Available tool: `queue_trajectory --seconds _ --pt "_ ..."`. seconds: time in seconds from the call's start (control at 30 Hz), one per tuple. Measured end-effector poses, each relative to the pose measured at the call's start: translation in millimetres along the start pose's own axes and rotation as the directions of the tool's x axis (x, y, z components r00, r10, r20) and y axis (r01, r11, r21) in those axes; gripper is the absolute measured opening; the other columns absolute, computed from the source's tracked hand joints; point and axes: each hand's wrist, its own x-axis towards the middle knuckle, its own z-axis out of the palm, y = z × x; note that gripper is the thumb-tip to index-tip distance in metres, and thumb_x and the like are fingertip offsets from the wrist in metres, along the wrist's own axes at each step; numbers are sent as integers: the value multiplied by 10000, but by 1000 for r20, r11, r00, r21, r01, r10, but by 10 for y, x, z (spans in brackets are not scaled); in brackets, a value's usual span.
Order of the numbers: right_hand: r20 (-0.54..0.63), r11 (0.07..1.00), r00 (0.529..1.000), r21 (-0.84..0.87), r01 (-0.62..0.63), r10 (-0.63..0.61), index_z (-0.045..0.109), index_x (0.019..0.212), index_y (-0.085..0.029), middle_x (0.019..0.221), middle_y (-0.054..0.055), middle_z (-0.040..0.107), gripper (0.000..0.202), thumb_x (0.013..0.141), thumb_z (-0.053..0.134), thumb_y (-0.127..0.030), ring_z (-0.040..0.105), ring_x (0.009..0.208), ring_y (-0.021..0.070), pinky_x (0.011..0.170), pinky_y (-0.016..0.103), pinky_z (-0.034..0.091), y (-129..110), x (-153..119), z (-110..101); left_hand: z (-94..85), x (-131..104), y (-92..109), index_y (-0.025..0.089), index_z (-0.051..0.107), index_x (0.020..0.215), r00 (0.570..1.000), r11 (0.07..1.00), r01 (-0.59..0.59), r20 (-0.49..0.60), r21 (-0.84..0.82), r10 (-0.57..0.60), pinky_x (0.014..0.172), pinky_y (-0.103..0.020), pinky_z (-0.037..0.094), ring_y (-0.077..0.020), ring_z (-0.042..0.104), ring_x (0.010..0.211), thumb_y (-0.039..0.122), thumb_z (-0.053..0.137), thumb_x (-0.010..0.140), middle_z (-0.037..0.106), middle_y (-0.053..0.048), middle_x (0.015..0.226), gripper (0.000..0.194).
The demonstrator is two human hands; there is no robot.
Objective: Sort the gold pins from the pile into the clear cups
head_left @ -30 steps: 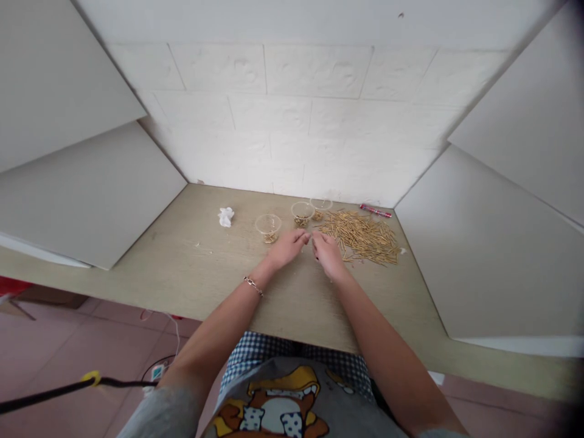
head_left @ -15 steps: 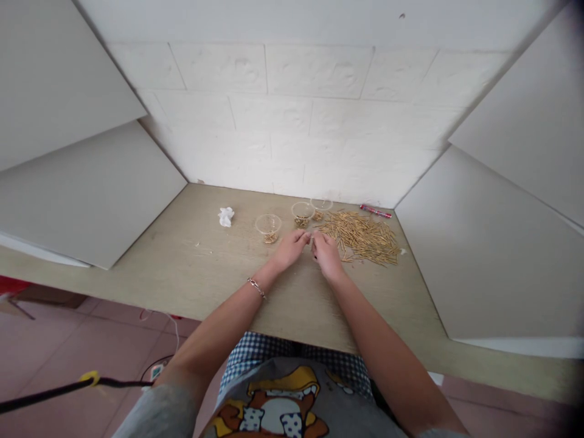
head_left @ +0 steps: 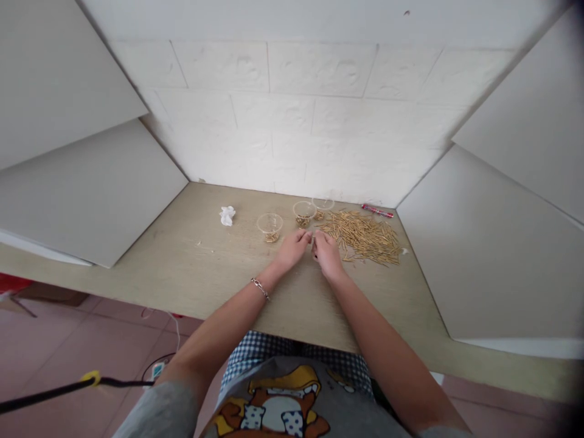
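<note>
My left hand (head_left: 293, 248) and my right hand (head_left: 326, 252) meet almost fingertip to fingertip above the table. Both have their fingers pinched together; whatever small piece is between them is too hidden to name. Beyond my left hand stands a clear plastic cup (head_left: 270, 226) with small brass-coloured parts at its bottom. A second clear cup (head_left: 303, 214), also holding small parts, is just past my fingertips, and a third cup (head_left: 323, 204) sits behind it. Close to my right hand spreads a pile of thin brass-coloured pins (head_left: 365, 237).
A crumpled white tissue (head_left: 227, 215) lies at the left on the wooden table (head_left: 219, 267). Near the white wall (head_left: 292, 121) rests a red wrapped stick (head_left: 377, 211). Grey panels (head_left: 114, 188) flank the table on both sides. A black cord (head_left: 55, 392) crosses the lower left.
My hands stay pinched together in nearly the same place. The whole view has shifted very slightly; the cups, tissue and pile keep their places on the table.
</note>
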Motion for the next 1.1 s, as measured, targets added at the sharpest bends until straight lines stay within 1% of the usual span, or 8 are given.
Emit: queue_trajectory --seconds 0.1,0.2,0.43,0.6,0.73,0.83,0.97,1.1 --pt "-36 1000 999 13 2 -1 381 529 -218 377 -72 318 318 786 436 -398 287 332 78 349 235 196 -14 -10 16 10 4 -10 164 446 618 1000 1000 7 -6 13 -7 619 -237 347 -119 465 654 303 361 847 492 19 618 281" --pt "-43 999 999 33 -22 23 376 528 -218 375 -69 325 313 791 430 -379 299 325 79 337 229 189 -34 -21 31 16 3 -7 164 451 627 1000 1000 14 -9 14 -14 619 -239 348 -119 467 656 300 362 848 500 18 630 275" --pt "-33 998 999 67 -19 21 363 532 -212 376 -67 332 319 802 422 -370 313 314 72 320 212 184 -30 -29 46 32 -1 0 160 455 618 1000 1000 5 -21 10 -5 625 -243 349 -121 476 657 279 363 844 513 10 637 272" --pt "0 997 1000 79 -13 13 360 541 -210 373 -76 318 320 812 409 -373 305 306 67 313 203 180 5 -2 45 30 0 -3 156 461 609 1000 1000 20 -20 24 -19 613 -232 349 -115 484 646 274 366 844 515 16 619 279" --pt "28 993 999 116 -24 21 364 557 -209 375 -84 307 315 816 404 -383 295 299 62 306 195 163 10 2 51 38 6 -15 158 449 588 1000 1000 -1 -22 -16 1 601 -226 351 -109 481 615 278 370 841 510 21 593 291" --pt "5 994 1000 113 -9 9 368 564 -208 382 -84 317 315 814 411 -395 302 304 60 304 190 167 11 -8 61 50 8 -18 159 450 585 999 1000 -5 -37 -31 4 587 -220 350 -103 479 597 271 376 837 503 25 573 286" --pt "-3 991 1000 136 0 1 352 563 -207 393 -82 325 327 816 405 -408 295 309 55 303 186 175 24 -21 79 55 -5 -3 158 454 583 999 998 0 -40 -57 -3 563 -215 354 -99 482 568 284 380 839 507 26 554 295" --pt "28 986 999 166 -26 22 334 577 -210 398 -89 310 334 814 407 -434 272 310 51 308 183 167 44 -12 82 56 -15 -4 161 448 579 999 994 22 -33 -103 -26 530 -206 363 -93 478 523 297 368 847 505 27 520 311"
